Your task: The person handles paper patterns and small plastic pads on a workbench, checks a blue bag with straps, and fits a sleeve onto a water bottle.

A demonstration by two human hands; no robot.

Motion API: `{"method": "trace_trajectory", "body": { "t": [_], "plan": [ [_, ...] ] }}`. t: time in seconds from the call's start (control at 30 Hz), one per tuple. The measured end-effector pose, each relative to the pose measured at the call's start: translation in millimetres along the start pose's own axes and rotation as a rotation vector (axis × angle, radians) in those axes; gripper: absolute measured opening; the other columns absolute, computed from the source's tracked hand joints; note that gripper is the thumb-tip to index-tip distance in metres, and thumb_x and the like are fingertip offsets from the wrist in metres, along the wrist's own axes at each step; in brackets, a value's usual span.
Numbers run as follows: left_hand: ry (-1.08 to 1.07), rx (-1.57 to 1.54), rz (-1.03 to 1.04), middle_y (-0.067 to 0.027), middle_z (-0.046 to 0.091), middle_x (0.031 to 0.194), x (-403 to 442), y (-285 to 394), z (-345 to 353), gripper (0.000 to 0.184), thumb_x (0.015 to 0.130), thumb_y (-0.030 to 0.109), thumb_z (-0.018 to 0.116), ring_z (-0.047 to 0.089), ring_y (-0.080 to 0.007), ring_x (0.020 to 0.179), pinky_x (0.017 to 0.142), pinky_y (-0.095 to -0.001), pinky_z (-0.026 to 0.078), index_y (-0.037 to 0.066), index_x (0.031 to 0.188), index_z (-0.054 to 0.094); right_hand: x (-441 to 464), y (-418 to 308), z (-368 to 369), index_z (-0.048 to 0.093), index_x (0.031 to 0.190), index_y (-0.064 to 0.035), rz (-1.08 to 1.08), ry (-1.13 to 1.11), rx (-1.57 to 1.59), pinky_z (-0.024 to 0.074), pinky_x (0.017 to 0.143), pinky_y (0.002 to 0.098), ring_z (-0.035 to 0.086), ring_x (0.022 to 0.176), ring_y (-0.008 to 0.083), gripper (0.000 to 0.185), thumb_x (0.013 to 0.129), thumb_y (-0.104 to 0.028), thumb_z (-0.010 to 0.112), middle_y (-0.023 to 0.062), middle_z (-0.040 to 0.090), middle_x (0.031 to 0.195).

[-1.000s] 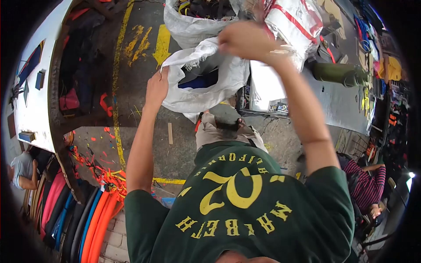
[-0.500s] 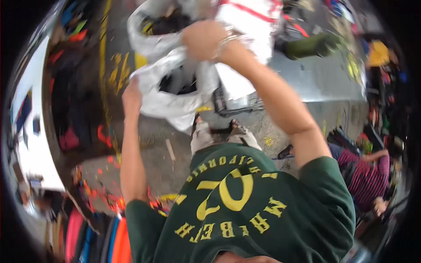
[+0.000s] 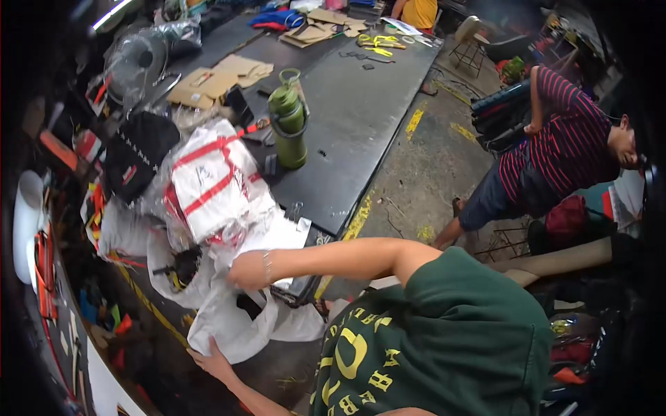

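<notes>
Both bare hands are at a white woven-plastic sack (image 3: pixel 225 340) in the head view, low and left of the middle. The right hand (image 3: pixel 248 270), with a thin bracelet at its wrist, lies at the upper side of the sack's mouth — its fingertips are hidden, so whether it pinches the rim cannot be told. The left hand (image 3: pixel 216 364) is at the lower side, thumb and fingers spread against the plastic. The sack's mouth is open and dark within.

Just beside it stands a second white sack (image 3: pixel 161 267) with black and yellow pieces inside. Above them lies a white bundle with red bands, wrapped in clear plastic (image 3: pixel 211 182), near a black cloth with white print (image 3: pixel 139 152). On the long dark flat-topped table (image 3: pixel 347 132) are an upright olive-green bottle (image 3: pixel 287 128), brown cardboard pieces (image 3: pixel 208 82), a blue cloth (image 3: pixel 279 19) and yellow straps (image 3: pixel 380 43).

Across the floor, a person in a pink-striped dark shirt (image 3: pixel 565 142) bends over — one in yellow (image 3: pixel 420 14) is at the table's far end.
</notes>
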State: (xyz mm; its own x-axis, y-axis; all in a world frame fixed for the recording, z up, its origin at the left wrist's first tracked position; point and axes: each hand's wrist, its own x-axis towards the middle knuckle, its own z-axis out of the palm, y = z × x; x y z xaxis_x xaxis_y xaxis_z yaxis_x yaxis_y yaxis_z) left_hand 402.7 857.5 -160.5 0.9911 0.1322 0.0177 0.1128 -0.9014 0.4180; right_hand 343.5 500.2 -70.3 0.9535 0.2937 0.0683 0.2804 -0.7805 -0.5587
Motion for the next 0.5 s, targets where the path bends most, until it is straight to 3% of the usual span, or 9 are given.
{"method": "trace_trajectory", "body": {
  "t": [0.1,0.17,0.2,0.23,0.27,0.3,0.4,0.43,0.5],
  "plan": [
    [-0.057,-0.125,0.434,-0.0241,0.038,0.153,-50,68,-20,0.099,0.077,0.046,0.084,0.035,-0.0395,0.143,0.116,-0.0509,0.031,0.001,0.151,0.036,-88,-7,-130,0.065,0.095,0.0003,-0.037,0.134,0.232,0.0513,0.076,0.0470,0.065,0.081,0.0408,0.026,0.096,-0.025,0.059,0.0219,0.068,0.087],
    [-0.060,-0.154,0.689,-0.0233,0.038,0.153,-90,122,-17,0.100,0.074,0.041,0.087,0.033,-0.0388,0.144,0.117,-0.0513,0.030,0.000,0.150,0.037,-144,-12,-194,0.061,0.095,-0.0004,0.041,0.274,0.256,0.0505,0.073,0.0432,0.060,0.074,0.0387,0.023,0.100,-0.022,0.057,0.0202,0.065,0.082],
    [-0.061,-0.165,0.820,-0.0229,0.038,0.153,-109,150,-15,0.101,0.072,0.039,0.089,0.031,-0.0384,0.145,0.118,-0.0514,0.029,0.000,0.150,0.038,-171,-16,-225,0.061,0.096,-0.0005,0.121,0.359,0.203,0.0507,0.072,0.0411,0.062,0.072,0.0302,0.026,0.103,-0.025,0.055,0.0171,0.060,0.076],
    [-0.046,-0.152,0.867,-0.0232,0.042,0.149,-127,182,-14,0.099,0.073,0.036,0.089,0.036,-0.0388,0.141,0.117,-0.0503,0.030,0.001,0.150,0.038,-197,-8,-248,0.063,0.097,-0.0024,0.131,0.471,0.231,0.0511,0.065,0.0347,0.061,0.068,0.0167,0.030,0.105,-0.030,0.055,0.0086,0.056,0.072],
    [-0.025,-0.145,0.915,-0.0236,0.046,0.145,-143,213,-13,0.097,0.074,0.034,0.088,0.040,-0.0391,0.138,0.115,-0.0491,0.032,0.002,0.151,0.038,-225,-14,-268,0.065,0.098,-0.0043,0.240,0.563,0.516,0.0494,0.057,0.0266,0.057,0.064,0.0063,0.031,0.105,-0.033,0.056,0.0005,0.055,0.072],
    [-0.003,-0.140,0.963,-0.0239,0.050,0.141,-159,236,-10,0.096,0.074,0.032,0.088,0.045,-0.0395,0.134,0.114,-0.0479,0.034,0.003,0.151,0.038,-251,-6,-285,0.066,0.096,-0.0051,0.246,0.671,0.514,0.0471,0.053,0.0208,0.055,0.060,0.0030,0.031,0.105,-0.034,0.057,-0.0039,0.057,0.074],
    [-0.258,-0.367,0.871,-0.0203,0.057,0.131,-194,281,19,0.086,0.078,0.026,0.085,0.055,-0.0377,0.122,0.104,-0.0477,0.042,0.002,0.149,0.041,-328,17,-328,0.065,0.093,-0.0060,0.268,0.926,0.570,0.0431,0.047,0.0190,0.052,0.055,0.0016,0.031,0.105,-0.033,0.057,-0.0051,0.056,0.073],
    [-0.193,-0.371,0.982,-0.0180,0.064,0.112,-199,286,43,0.070,0.081,0.019,0.080,0.063,-0.0355,0.102,0.090,-0.0445,0.050,0.005,0.142,0.050,-353,41,-335,0.065,0.092,-0.0075,0.292,1.035,0.546,0.0402,0.046,0.0178,0.050,0.054,0.0009,0.030,0.104,-0.034,0.058,-0.0056,0.056,0.073],
    [-0.310,-0.387,1.092,-0.0169,0.063,0.105,-228,320,45,0.058,0.083,0.017,0.076,0.063,-0.0345,0.095,0.084,-0.0433,0.051,0.006,0.137,0.056,-402,92,-352,0.067,0.092,-0.0086,0.381,1.202,0.654,0.0381,0.046,0.0175,0.049,0.053,0.0012,0.027,0.101,-0.033,0.062,-0.0055,0.059,0.073]
  ]
}}
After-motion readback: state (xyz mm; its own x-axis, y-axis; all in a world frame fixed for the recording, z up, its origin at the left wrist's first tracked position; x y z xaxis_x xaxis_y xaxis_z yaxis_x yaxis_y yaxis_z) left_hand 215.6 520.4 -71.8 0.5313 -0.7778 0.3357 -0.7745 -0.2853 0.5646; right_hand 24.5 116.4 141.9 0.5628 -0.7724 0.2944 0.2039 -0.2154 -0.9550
